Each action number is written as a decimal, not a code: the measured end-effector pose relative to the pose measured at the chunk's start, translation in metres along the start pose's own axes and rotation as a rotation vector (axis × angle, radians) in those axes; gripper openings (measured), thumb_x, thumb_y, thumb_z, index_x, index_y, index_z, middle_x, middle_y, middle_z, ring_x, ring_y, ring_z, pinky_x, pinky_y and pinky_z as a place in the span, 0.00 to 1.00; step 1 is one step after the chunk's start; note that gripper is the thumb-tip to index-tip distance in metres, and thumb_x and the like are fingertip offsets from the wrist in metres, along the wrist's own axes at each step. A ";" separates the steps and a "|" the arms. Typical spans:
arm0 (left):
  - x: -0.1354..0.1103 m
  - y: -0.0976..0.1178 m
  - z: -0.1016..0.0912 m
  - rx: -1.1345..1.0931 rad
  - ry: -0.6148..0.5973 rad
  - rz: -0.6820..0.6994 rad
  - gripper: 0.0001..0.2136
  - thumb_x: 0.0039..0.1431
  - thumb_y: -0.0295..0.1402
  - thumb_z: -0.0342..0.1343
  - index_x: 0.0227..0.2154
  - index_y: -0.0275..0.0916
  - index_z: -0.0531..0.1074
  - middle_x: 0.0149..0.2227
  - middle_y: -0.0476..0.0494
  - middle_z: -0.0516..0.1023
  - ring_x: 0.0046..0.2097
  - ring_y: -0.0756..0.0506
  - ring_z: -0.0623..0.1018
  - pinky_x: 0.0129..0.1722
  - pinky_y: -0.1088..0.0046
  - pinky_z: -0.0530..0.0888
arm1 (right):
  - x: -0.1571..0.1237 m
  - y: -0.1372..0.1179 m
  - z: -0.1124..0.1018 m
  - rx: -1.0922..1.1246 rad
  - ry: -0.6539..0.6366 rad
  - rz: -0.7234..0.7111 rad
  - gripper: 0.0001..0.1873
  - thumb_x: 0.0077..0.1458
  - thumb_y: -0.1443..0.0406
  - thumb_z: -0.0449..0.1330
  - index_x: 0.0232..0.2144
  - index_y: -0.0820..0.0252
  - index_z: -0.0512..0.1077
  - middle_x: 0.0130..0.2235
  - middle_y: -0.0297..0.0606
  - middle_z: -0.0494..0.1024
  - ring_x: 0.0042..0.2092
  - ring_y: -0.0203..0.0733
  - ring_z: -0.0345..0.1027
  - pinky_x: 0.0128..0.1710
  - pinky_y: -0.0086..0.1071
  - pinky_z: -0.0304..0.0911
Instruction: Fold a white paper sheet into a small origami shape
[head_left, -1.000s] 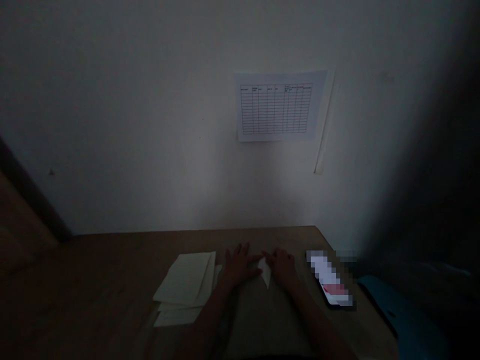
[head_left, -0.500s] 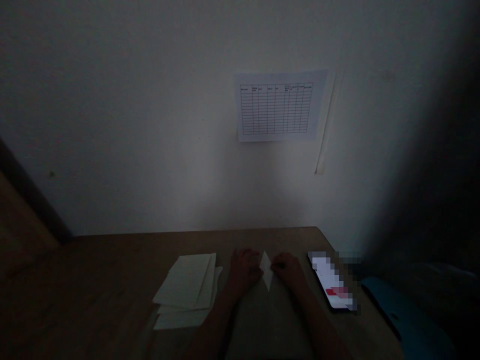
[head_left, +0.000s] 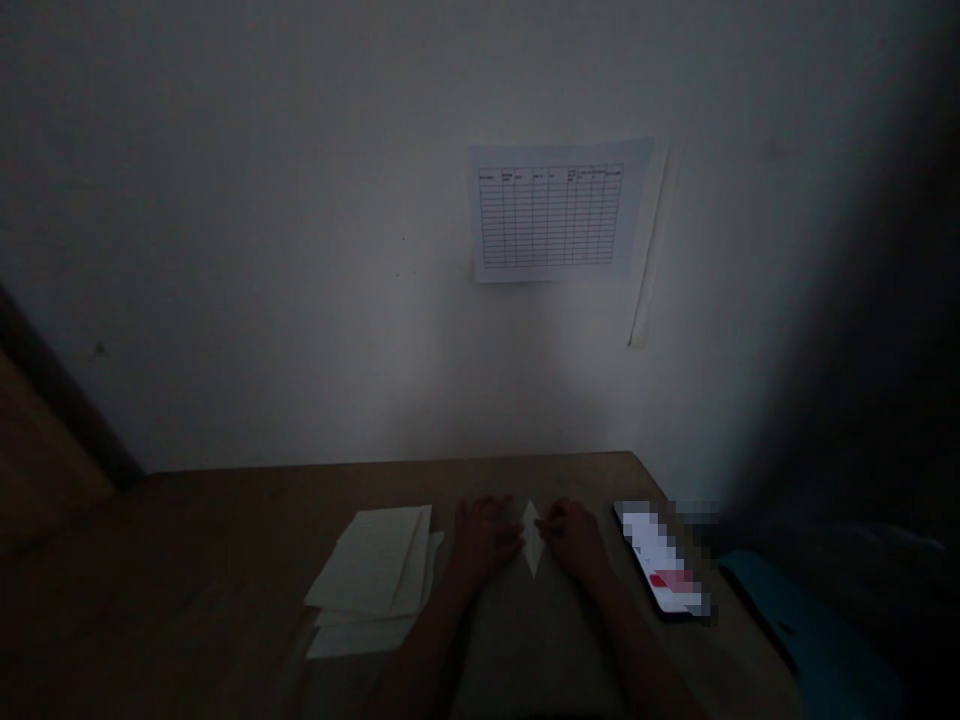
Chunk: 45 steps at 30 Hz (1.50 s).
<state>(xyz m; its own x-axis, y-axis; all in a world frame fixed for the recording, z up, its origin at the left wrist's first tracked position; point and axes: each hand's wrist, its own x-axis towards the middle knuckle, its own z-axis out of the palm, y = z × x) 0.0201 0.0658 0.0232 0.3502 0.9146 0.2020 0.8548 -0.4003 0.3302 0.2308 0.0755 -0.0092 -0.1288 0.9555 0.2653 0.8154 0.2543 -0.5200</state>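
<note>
A small folded white paper point(head_left: 532, 538) forms a narrow diamond on the wooden table point(head_left: 187, 520), its tips pointing away from me and towards me. My left hand point(head_left: 487, 537) grips its left edge with curled fingers. My right hand point(head_left: 574, 537) grips the right edge in the same way. The fingertips hide parts of the paper's sides. The dim light blurs the finger detail.
To the left lies a stack of cream paper sheets point(head_left: 371, 580). A phone with a lit, pixelated screen point(head_left: 660, 560) lies to the right, and a blue folder point(head_left: 795, 630) sits past the table's right corner. A ruled chart point(head_left: 551, 215) is on the wall.
My fingers have curled and drawn in around the paper. The paper has turned from a slight tilt to pointing straight away from me.
</note>
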 end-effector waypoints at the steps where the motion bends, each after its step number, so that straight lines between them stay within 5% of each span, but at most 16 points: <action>1: 0.000 0.000 0.000 0.009 0.005 0.016 0.11 0.56 0.44 0.61 0.42 0.58 0.79 0.64 0.54 0.66 0.64 0.33 0.60 0.63 0.41 0.46 | -0.001 -0.001 0.000 -0.021 0.007 0.016 0.09 0.55 0.63 0.62 0.38 0.48 0.81 0.43 0.39 0.77 0.48 0.46 0.68 0.49 0.36 0.58; 12: 0.003 -0.002 0.011 0.096 -0.025 0.025 0.22 0.58 0.47 0.58 0.56 0.64 0.68 0.65 0.49 0.64 0.65 0.33 0.59 0.62 0.38 0.46 | 0.000 -0.012 -0.002 -0.145 -0.052 0.094 0.19 0.54 0.64 0.61 0.48 0.40 0.77 0.48 0.43 0.72 0.53 0.53 0.63 0.55 0.46 0.53; 22: 0.007 0.001 0.016 0.122 0.022 0.021 0.20 0.62 0.49 0.53 0.57 0.61 0.67 0.63 0.45 0.65 0.64 0.34 0.60 0.62 0.40 0.50 | -0.003 -0.016 -0.002 -0.186 -0.053 0.101 0.24 0.55 0.64 0.59 0.54 0.34 0.71 0.49 0.42 0.70 0.53 0.53 0.62 0.55 0.47 0.52; 35: 0.007 0.000 0.022 0.131 0.024 0.008 0.22 0.63 0.50 0.51 0.60 0.62 0.63 0.67 0.42 0.58 0.67 0.33 0.56 0.62 0.38 0.47 | -0.005 -0.011 0.000 -0.175 0.013 0.051 0.30 0.54 0.64 0.59 0.60 0.43 0.65 0.53 0.44 0.69 0.55 0.53 0.61 0.55 0.42 0.53; 42: 0.008 0.003 0.016 0.067 0.055 0.111 0.13 0.62 0.41 0.56 0.46 0.45 0.76 0.63 0.41 0.66 0.63 0.38 0.64 0.66 0.48 0.49 | -0.002 -0.002 0.001 0.026 0.016 0.041 0.14 0.50 0.67 0.63 0.39 0.47 0.81 0.51 0.39 0.73 0.55 0.48 0.63 0.57 0.39 0.57; 45: 0.008 0.002 0.013 0.023 0.046 0.099 0.11 0.61 0.41 0.57 0.42 0.45 0.78 0.63 0.42 0.67 0.63 0.38 0.64 0.65 0.47 0.51 | -0.002 0.000 0.003 0.058 0.040 0.046 0.10 0.52 0.64 0.64 0.38 0.49 0.81 0.50 0.40 0.74 0.55 0.48 0.63 0.56 0.38 0.58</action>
<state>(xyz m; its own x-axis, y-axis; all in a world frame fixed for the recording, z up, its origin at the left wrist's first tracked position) 0.0298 0.0732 0.0131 0.4155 0.8670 0.2749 0.8257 -0.4863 0.2857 0.2291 0.0742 -0.0124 -0.0681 0.9599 0.2718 0.7855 0.2196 -0.5786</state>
